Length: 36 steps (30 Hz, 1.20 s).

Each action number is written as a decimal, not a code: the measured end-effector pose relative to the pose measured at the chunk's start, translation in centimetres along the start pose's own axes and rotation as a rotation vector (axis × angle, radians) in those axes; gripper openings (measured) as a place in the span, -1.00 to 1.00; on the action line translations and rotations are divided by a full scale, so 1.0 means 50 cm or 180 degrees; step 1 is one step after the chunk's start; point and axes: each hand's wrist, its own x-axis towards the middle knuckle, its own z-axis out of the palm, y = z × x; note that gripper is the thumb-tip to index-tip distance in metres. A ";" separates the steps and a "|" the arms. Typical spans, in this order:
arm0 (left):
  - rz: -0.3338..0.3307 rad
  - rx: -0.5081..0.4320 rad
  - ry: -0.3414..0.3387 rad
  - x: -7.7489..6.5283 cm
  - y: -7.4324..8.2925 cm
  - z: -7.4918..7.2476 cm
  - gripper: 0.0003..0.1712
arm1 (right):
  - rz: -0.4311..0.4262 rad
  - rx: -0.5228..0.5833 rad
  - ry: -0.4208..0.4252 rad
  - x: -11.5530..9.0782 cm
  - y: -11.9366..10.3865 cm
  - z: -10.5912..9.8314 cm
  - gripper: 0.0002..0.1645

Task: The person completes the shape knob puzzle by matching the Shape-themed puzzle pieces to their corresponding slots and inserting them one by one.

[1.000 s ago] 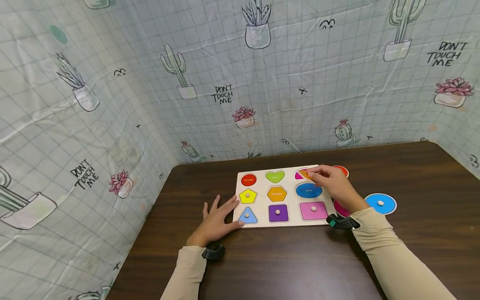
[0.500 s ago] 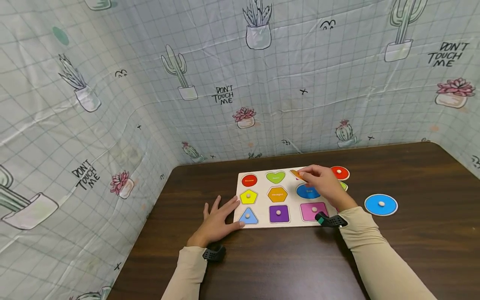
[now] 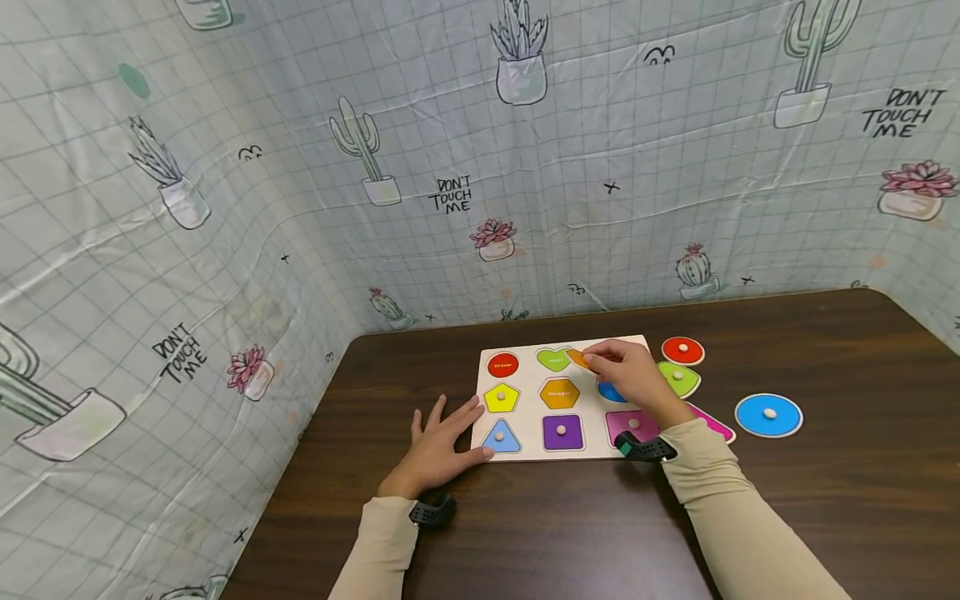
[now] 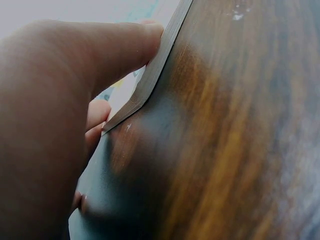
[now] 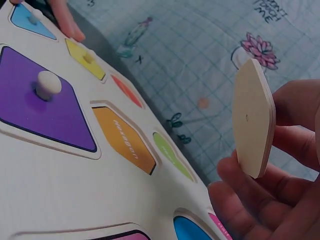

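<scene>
My right hand (image 3: 633, 375) holds an orange hexagon puzzle piece (image 3: 578, 359) tilted above the back of a wooden shape puzzle board (image 3: 529, 379). In the right wrist view the piece's plain wooden back (image 5: 250, 120) faces the camera, and the fingers curl around its far side. The board's orange hexagon recess (image 5: 125, 140) shows its printed word. My left hand (image 3: 435, 454) lies with fingers spread along the board's left side, its thumb (image 4: 135, 45) on the front edge. Knobbed pieces sit in the board: a yellow pentagon (image 3: 501, 398), blue triangle (image 3: 501, 437), purple square (image 3: 562, 432) and pink rectangle (image 3: 626, 423).
Right of the board lie a red circle piece (image 3: 682, 351), a green heart piece (image 3: 678, 380), a magenta piece (image 3: 712, 423) partly behind the right wrist, and a blue oval piece (image 3: 769, 415). A printed cloth (image 3: 570, 200) hangs behind the dark wooden table (image 3: 555, 525).
My right hand has moved left with the hexagon piece, from the board's back right recess toward the green heart recess. More loose pieces show behind it. The left hand stays in place.
</scene>
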 end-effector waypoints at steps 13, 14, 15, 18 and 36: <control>-0.0014 -0.0011 -0.0006 -0.001 0.000 0.001 -0.12 | -0.0132 -0.0498 -0.0038 0.005 -0.014 0.046 -0.74; -0.0017 -0.0011 -0.0007 -0.001 -0.001 0.001 -0.12 | -0.0133 -0.0515 -0.0052 0.004 -0.014 0.050 -0.74; -0.0027 -0.0004 -0.0012 -0.002 -0.001 0.001 -0.12 | -0.0107 -0.0516 -0.0058 0.004 -0.013 0.053 -0.74; -0.0023 -0.0004 -0.0014 -0.001 -0.002 0.001 -0.12 | -0.0095 -0.0513 -0.0048 0.004 -0.011 0.061 -0.75; -0.0062 0.0025 -0.0036 0.002 0.002 -0.001 -0.11 | 0.0040 -0.0755 -0.0132 0.005 -0.005 0.071 -0.80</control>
